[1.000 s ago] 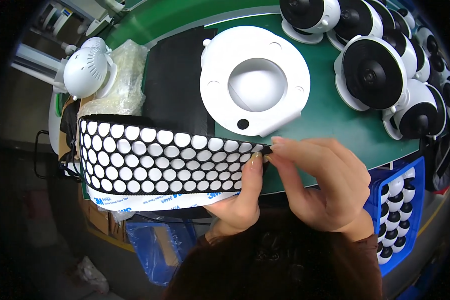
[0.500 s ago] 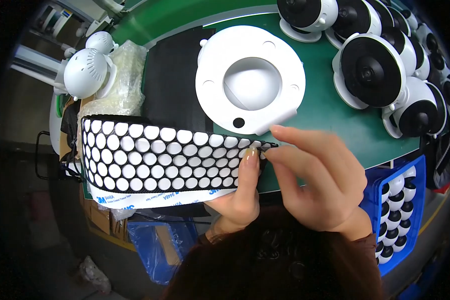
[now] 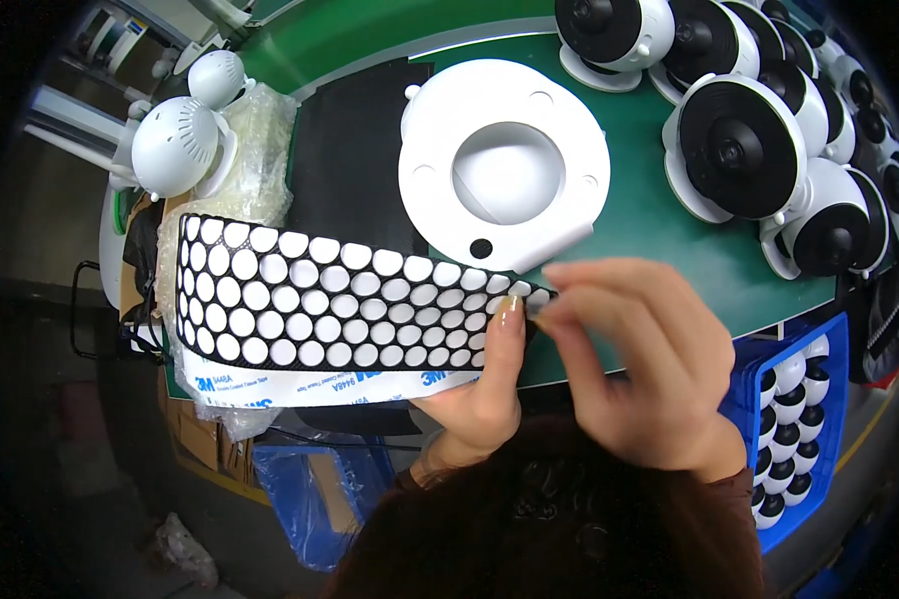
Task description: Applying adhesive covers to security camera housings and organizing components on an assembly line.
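Note:
A long black sheet [image 3: 315, 299] patterned with rows of white circles curves across the near side of the table, its white printed backing showing along the lower edge. My left hand [image 3: 479, 399] grips its right end, thumb on top. At that end's corner, the thumb and a finger of my right hand [image 3: 649, 369] pinch together; what lies between them is too small to make out. Just beyond stands a round white base [image 3: 430, 205] with a wide opening in its middle. A black dot [image 3: 480, 249] sits on the base's near face.
Several white camera-like units with black fronts [image 3: 739, 150] crowd the table's right side. White vented round housings [image 3: 175, 145] stand at the left, by bubble wrap [image 3: 260, 150]. A blue crate [image 3: 837, 399] of black-and-white balls is at lower right. A black mat [image 3: 345, 150] lies under the base.
The sheet's left end has shifted right and its tilt is steeper, with more backing showing. My right fingertips have moved slightly at the corner. The whole view has shifted a little.

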Demonstrator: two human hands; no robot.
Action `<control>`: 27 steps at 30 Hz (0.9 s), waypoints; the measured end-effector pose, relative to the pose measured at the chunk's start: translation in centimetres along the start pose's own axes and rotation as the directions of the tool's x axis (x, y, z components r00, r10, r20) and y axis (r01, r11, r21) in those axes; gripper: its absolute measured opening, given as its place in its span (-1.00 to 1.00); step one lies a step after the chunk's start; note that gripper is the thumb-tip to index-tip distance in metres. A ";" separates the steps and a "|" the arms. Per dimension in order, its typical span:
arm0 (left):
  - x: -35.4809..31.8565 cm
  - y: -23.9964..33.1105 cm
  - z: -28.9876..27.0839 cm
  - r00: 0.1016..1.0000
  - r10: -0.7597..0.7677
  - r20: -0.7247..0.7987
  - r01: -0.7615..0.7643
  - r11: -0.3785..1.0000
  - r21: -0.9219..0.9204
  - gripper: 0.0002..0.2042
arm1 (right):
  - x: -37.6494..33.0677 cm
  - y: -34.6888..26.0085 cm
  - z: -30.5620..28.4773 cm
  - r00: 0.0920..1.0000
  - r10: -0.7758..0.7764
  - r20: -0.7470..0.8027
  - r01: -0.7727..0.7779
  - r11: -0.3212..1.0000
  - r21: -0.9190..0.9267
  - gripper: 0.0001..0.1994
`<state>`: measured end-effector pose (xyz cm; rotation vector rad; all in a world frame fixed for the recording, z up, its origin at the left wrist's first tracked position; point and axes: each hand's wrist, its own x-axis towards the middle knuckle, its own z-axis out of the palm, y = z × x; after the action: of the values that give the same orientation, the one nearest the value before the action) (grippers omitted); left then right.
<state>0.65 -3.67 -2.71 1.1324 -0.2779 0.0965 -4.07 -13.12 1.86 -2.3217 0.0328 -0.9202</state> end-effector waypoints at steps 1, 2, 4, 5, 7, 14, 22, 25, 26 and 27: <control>-0.2 -0.4 -0.8 0.998 0.058 0.016 -0.059 0.995 0.081 -0.31 | -0.2 -0.2 0.1 0.999 -0.040 -0.027 0.040 0.999 -0.008 -0.80; -0.2 -0.5 -1.0 0.999 0.015 -0.046 -0.012 0.998 0.066 -0.28 | -0.2 -0.3 0.1 0.995 -0.081 -0.053 0.080 0.997 -0.017 -0.80; 0.4 -1.1 -1.2 0.993 0.080 -0.088 -0.079 0.997 0.011 -0.30 | 0.5 0.2 -0.8 1.000 -0.020 -0.018 0.020 1.000 -0.021 -0.85; 0.6 -1.0 -1.0 0.983 0.138 -0.122 -0.145 0.988 -0.048 -0.31 | 1.1 1.3 -1.2 0.995 0.006 -0.103 -0.004 1.000 0.012 -0.89; 0.8 -0.8 -1.2 0.988 0.148 -0.048 -0.148 0.989 0.004 -0.37 | 2.4 2.4 -1.5 0.977 0.168 -0.128 -0.153 0.981 0.117 -0.94; 1.0 -0.6 -0.3 0.998 0.066 0.021 -0.066 0.998 -0.014 -0.53 | 3.7 2.5 -1.3 0.895 0.435 0.098 -0.436 0.808 0.397 -0.93; 1.2 -0.8 -0.3 0.995 0.100 0.019 -0.099 0.995 -0.018 -0.44 | 3.7 2.8 -0.8 0.930 0.366 0.035 -0.360 0.887 0.289 -0.95; 1.2 -0.7 -0.4 0.994 0.109 0.012 -0.109 0.994 -0.011 -0.40 | 3.8 2.4 -1.0 0.926 0.374 0.042 -0.369 0.882 0.291 -0.95; 1.2 -0.8 -0.5 0.993 0.116 0.010 -0.116 0.993 -0.004 -0.39 | 3.9 2.4 -1.0 0.926 0.374 0.043 -0.370 0.883 0.290 -0.95; 1.2 -0.9 -0.6 0.993 0.115 0.008 -0.115 0.993 -0.005 -0.39 | 3.9 2.4 -1.0 0.924 0.379 0.057 -0.378 0.878 0.292 -0.94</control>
<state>2.05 -3.59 -3.38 1.1125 -0.3506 0.1927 -1.30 -16.56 3.43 -1.9382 0.3178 -0.6739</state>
